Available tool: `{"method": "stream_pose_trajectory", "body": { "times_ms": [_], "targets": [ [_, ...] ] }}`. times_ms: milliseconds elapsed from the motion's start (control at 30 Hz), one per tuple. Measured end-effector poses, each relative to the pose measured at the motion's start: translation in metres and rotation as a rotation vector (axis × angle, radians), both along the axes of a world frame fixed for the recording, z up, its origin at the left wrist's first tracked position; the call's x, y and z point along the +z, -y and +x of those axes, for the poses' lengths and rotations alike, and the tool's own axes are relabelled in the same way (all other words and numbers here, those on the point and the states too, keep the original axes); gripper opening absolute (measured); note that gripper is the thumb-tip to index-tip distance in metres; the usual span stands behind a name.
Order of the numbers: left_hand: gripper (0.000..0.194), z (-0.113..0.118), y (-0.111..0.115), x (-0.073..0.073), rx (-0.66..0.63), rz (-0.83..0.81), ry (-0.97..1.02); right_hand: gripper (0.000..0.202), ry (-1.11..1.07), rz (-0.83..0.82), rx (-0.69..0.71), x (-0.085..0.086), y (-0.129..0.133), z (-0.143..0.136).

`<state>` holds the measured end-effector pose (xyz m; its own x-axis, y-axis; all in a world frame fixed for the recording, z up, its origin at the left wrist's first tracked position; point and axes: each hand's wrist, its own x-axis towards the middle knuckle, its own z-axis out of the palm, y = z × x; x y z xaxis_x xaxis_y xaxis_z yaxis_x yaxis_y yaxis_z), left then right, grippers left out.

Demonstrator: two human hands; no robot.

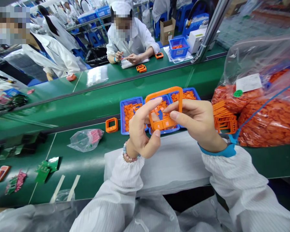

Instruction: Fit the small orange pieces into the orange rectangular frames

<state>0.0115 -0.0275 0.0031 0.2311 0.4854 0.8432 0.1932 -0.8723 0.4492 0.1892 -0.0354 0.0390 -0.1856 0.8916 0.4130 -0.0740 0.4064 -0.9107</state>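
An orange rectangular plastic frame [168,124] is held up in front of me, tilted, above a white sheet [176,161]. My left hand [145,129] grips its left side, the fingers behind and around the edge. My right hand [195,122] pinches the right side between thumb and fingers. Small pale markings show on the frame's lower bar. Behind the frame stand blue bins [122,120] of small orange plastic parts. Left of the bins a further orange frame [111,125] rests on the green bench.
To the right lie a stack of orange frames [223,117] and large clear bags [268,119] of orange parts. A plastic bag with pink pieces [87,140] and green circuit boards [47,169] lie left. Across the conveyor [91,98] a co-worker [131,38] handles a small part.
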Motion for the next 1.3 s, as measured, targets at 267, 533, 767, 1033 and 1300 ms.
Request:
{"method": "stream_pose_trajectory", "body": {
  "times_ms": [267,533,767,1033,1300],
  "targets": [
    [0.061,0.004,0.002,0.004,-0.075,-0.028,0.036,0.026,-0.141,-0.236,0.12,-0.004,-0.006,-0.001],
    [0.059,0.004,0.005,-0.001,0.034,-0.138,0.059,0.032,-0.172,-0.369,0.203,-0.003,-0.007,0.0],
    [0.058,0.001,0.003,0.004,0.036,-0.2,0.111,0.038,-0.105,-0.272,0.144,-0.003,-0.005,0.0],
    [0.058,0.009,0.013,0.009,0.015,-0.29,0.123,0.047,0.185,-0.09,0.263,-0.002,-0.006,0.0],
    [0.035,0.008,0.003,0.017,0.131,-0.301,0.042,0.046,0.202,-0.013,0.061,-0.006,-0.009,0.0]
  ]
}}
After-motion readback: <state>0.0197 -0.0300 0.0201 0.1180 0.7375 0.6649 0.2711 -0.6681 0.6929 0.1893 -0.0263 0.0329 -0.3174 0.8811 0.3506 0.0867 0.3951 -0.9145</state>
